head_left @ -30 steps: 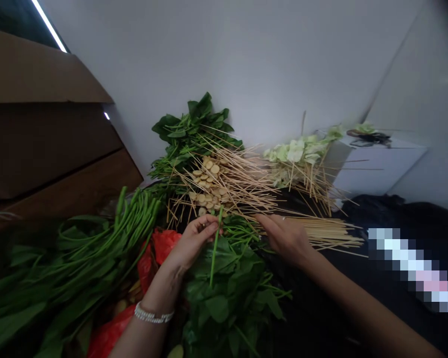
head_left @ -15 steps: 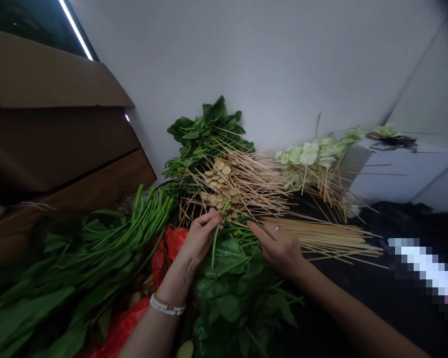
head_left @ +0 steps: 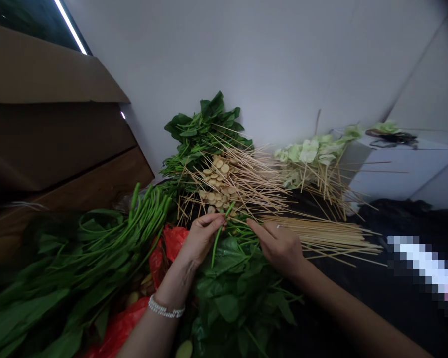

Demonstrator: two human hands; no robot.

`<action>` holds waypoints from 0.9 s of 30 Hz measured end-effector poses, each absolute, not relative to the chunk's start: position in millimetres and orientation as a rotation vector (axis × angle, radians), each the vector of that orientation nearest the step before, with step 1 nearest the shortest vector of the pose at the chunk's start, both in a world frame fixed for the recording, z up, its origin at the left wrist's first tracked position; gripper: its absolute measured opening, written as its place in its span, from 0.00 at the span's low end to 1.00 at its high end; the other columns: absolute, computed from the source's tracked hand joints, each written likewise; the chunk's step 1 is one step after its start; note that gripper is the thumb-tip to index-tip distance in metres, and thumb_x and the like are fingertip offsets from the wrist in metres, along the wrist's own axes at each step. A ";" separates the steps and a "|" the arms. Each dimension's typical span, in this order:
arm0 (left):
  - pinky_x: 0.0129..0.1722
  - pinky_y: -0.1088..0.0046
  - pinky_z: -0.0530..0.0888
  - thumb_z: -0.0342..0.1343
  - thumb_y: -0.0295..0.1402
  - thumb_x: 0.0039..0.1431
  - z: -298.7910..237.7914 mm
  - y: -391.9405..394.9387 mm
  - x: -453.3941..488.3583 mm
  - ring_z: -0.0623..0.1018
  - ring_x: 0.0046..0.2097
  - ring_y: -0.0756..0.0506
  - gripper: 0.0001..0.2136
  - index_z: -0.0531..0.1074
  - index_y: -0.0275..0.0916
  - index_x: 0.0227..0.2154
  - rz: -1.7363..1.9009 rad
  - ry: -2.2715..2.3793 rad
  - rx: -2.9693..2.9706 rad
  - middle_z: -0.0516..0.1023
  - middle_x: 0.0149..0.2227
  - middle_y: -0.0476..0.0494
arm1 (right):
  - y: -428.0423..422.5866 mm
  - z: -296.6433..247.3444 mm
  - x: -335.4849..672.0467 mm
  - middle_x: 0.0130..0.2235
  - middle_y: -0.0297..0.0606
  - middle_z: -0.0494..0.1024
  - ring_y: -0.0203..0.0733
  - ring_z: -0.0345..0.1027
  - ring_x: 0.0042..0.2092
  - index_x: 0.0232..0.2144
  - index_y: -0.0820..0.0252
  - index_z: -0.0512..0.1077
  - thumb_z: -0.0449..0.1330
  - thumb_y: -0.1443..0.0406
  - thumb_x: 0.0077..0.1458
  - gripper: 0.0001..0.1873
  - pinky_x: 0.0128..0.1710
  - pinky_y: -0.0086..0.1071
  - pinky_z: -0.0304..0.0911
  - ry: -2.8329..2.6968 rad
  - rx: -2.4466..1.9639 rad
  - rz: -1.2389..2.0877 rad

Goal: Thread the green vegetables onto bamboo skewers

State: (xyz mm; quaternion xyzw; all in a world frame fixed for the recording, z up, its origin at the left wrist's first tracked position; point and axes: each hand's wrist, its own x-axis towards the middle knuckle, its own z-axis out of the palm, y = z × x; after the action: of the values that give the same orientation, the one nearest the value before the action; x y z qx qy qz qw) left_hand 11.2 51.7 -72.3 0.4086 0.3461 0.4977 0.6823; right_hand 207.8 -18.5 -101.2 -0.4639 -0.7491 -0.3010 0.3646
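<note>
My left hand (head_left: 203, 237) pinches a thin green vegetable stem (head_left: 217, 243) between thumb and fingertips. My right hand (head_left: 281, 247), with a ring on one finger, is closed on a wooden skewer (head_left: 239, 220) whose front end reaches the stem. Whether the tip has gone into the stem is too small to tell. Just below both hands lies a heap of leafy greens (head_left: 231, 293). Behind my right hand is a bundle of bare skewers (head_left: 328, 233). Beyond my hands, sliced potato rounds on skewers (head_left: 218, 171) are piled up.
Long-stemmed greens (head_left: 108, 248) spread on the left beside a red plastic bag (head_left: 125, 320). Skewered greens (head_left: 205, 124) lean at the wall (head_left: 246, 54). Skewered cabbage pieces (head_left: 309, 151) lie at the back right. A cardboard box (head_left: 48, 79) stands back left.
The top of the green stem has tilted slightly to the right in my left hand. My right hand stays nearly in place with the skewer. The view has shifted a little.
</note>
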 end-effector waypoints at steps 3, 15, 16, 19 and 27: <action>0.30 0.82 0.71 0.75 0.34 0.31 -72.8 52.3 11.3 0.75 0.26 0.55 0.15 0.82 0.35 0.25 1.115 0.773 0.923 0.80 0.23 0.48 | -19.3 -100.6 207.1 0.26 0.35 0.73 0.36 0.61 0.27 0.50 0.63 0.74 0.52 0.72 0.61 0.18 0.26 0.33 0.50 -1.930 -1.202 -0.771; 0.30 0.79 0.70 0.75 0.34 0.31 -75.7 51.5 12.2 0.74 0.26 0.54 0.14 0.81 0.35 0.24 1.105 0.803 0.976 0.79 0.23 0.48 | -25.1 -98.1 201.7 0.26 0.35 0.73 0.36 0.62 0.26 0.49 0.64 0.74 0.50 0.74 0.58 0.20 0.25 0.32 0.52 -1.939 -1.247 -0.781; 0.29 0.79 0.70 0.75 0.34 0.30 -75.4 50.9 12.9 0.74 0.26 0.54 0.14 0.81 0.35 0.24 1.101 0.804 0.972 0.79 0.23 0.48 | -25.6 -97.6 201.0 0.26 0.35 0.73 0.36 0.62 0.26 0.49 0.64 0.74 0.50 0.74 0.58 0.20 0.25 0.32 0.52 -1.941 -1.247 -0.779; 0.29 0.79 0.69 0.75 0.34 0.30 -74.3 48.9 14.7 0.73 0.25 0.54 0.14 0.81 0.35 0.23 1.080 0.807 0.963 0.79 0.22 0.48 | -26.3 -96.8 199.5 0.27 0.36 0.74 0.35 0.64 0.27 0.49 0.66 0.74 0.49 0.74 0.59 0.19 0.26 0.32 0.53 -1.939 -1.232 -0.777; 0.28 0.78 0.68 0.74 0.34 0.34 -79.9 42.2 21.5 0.72 0.25 0.53 0.12 0.81 0.36 0.23 1.021 0.815 1.076 0.79 0.23 0.48 | -24.5 -103.3 193.9 0.27 0.36 0.76 0.35 0.65 0.26 0.46 0.66 0.73 0.49 0.73 0.61 0.16 0.27 0.32 0.54 -1.928 -1.232 -0.760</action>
State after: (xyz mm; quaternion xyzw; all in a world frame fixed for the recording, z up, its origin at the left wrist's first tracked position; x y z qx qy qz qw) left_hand 21.5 42.2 -79.9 0.4760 0.3604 0.4519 0.6628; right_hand 193.9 -24.5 -103.3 -0.4773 -0.7469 -0.2946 0.3573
